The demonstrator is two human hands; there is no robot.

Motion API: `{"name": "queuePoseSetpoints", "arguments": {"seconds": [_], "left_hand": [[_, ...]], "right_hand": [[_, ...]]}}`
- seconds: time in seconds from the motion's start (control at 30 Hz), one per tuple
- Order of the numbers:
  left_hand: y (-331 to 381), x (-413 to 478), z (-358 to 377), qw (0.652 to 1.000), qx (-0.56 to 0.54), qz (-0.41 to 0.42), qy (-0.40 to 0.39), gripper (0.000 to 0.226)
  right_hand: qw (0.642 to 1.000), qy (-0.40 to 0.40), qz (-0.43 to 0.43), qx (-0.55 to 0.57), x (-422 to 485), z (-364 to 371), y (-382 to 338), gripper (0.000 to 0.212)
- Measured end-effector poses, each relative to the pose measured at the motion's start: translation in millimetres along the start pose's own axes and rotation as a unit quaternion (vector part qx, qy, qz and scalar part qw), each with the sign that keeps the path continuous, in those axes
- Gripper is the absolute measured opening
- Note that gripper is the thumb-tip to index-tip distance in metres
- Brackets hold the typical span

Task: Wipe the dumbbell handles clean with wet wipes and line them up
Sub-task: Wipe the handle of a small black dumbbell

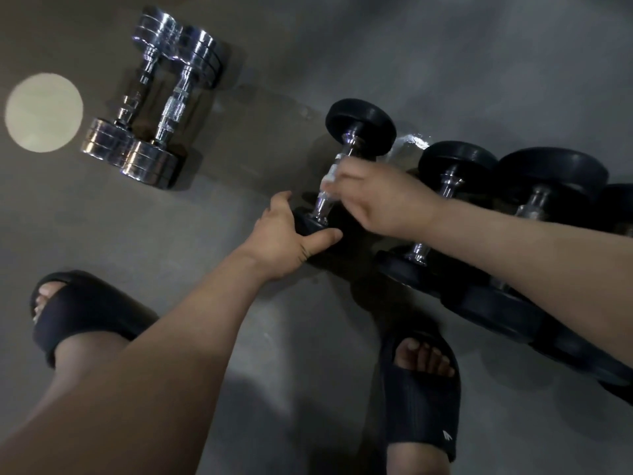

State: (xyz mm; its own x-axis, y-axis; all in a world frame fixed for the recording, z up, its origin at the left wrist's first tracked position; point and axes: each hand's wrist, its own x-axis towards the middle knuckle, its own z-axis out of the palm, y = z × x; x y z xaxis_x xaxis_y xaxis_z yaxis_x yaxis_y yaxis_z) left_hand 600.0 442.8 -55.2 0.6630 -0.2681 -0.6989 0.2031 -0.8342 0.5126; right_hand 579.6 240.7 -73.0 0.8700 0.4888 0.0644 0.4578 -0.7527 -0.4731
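Note:
A black-headed dumbbell (359, 123) with a chrome handle lies on the grey floor at the centre. My left hand (284, 240) grips its near black head. My right hand (376, 200) is wrapped round the handle, holding a white wet wipe (329, 174) against it. To the right, more black dumbbells (457, 159) (551, 173) lie side by side in a row, partly hidden by my right forearm. Two chrome dumbbells (150, 94) (178, 111) lie together at the upper left.
A pale round disc (44, 112) lies on the floor at the far left. My two feet in black slides (85, 310) (423, 395) stand on the near floor. A crumpled clear wrapper (411, 142) lies behind the black dumbbells.

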Motion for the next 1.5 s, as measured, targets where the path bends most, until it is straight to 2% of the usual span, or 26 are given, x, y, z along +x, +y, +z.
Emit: {"name": "queuePoseSetpoints", "arguments": {"seconds": [0.07,0.1,0.23,0.27,0.37,0.4,0.57,0.6,0.7,0.73,0.8,0.87,0.9,1.07,1.17,1.27,1.37,1.43,1.5], "left_hand": [[0,0,1,1.0,0.0,-0.002,-0.001,0.114],[0,-1,1,1.0,-0.003,-0.002,0.0,0.114],[1,-1,0,1.0,-0.003,0.0,0.005,0.113],[1,-1,0,1.0,-0.004,0.0,0.006,0.113],[1,-1,2,1.0,-0.008,-0.001,0.005,0.114],[1,-1,2,1.0,-0.008,0.0,0.005,0.113],[1,-1,1,1.0,-0.01,0.002,0.011,0.114],[0,0,2,1.0,-0.01,0.003,0.01,0.114],[-1,0,3,1.0,-0.013,0.002,0.008,0.115],[-1,0,3,1.0,-0.014,0.002,0.007,0.115],[-1,1,3,1.0,-0.015,0.003,0.009,0.115],[-2,1,2,1.0,-0.018,0.007,0.013,0.116],[-2,1,3,1.0,-0.02,0.008,0.014,0.116],[-3,1,3,0.999,-0.03,0.009,0.013,0.114],[-4,2,4,0.999,-0.035,0.01,0.015,0.114],[-5,2,4,0.999,-0.04,0.011,0.018,0.115],[-5,2,3,0.999,-0.04,0.014,0.016,0.115],[-4,1,3,0.999,-0.039,0.015,0.015,0.113],[-4,1,3,0.999,-0.044,0.015,0.016,0.113]], "right_hand": [[0.998,-0.044,-0.043,-0.012,-4,-1,-6,0.028],[0.998,-0.041,-0.035,-0.023,-4,-4,-1,0.029],[0.99,0.075,0.114,-0.029,2,-7,17,0.029],[0.992,0.069,0.106,-0.027,1,-3,12,0.03],[0.999,-0.033,-0.005,-0.023,-6,4,-6,0.032],[0.998,-0.044,-0.018,-0.029,-6,2,-5,0.031],[0.991,0.069,0.113,-0.025,0,7,10,0.038],[0.991,0.06,0.112,-0.03,0,11,3,0.038],[0.998,-0.029,0.021,-0.044,-5,15,-14,0.038],[0.998,-0.033,0.012,-0.048,-4,11,-10,0.039],[0.997,0.012,0.063,-0.05,2,3,6,0.04],[0.983,0.07,0.157,-0.062,5,1,10,0.041],[0.978,0.075,0.18,-0.069,4,4,7,0.039],[0.995,0.009,0.084,-0.061,-5,2,-2,0.034],[0.981,0.057,0.158,-0.1,4,0,12,0.037],[0.963,0.058,0.241,-0.105,9,9,6,0.04],[0.984,0.045,0.165,-0.044,0,13,-5,0.036],[0.993,0.035,0.106,-0.049,-4,8,2,0.04],[0.987,0.055,0.133,-0.068,1,2,15,0.039]]}}
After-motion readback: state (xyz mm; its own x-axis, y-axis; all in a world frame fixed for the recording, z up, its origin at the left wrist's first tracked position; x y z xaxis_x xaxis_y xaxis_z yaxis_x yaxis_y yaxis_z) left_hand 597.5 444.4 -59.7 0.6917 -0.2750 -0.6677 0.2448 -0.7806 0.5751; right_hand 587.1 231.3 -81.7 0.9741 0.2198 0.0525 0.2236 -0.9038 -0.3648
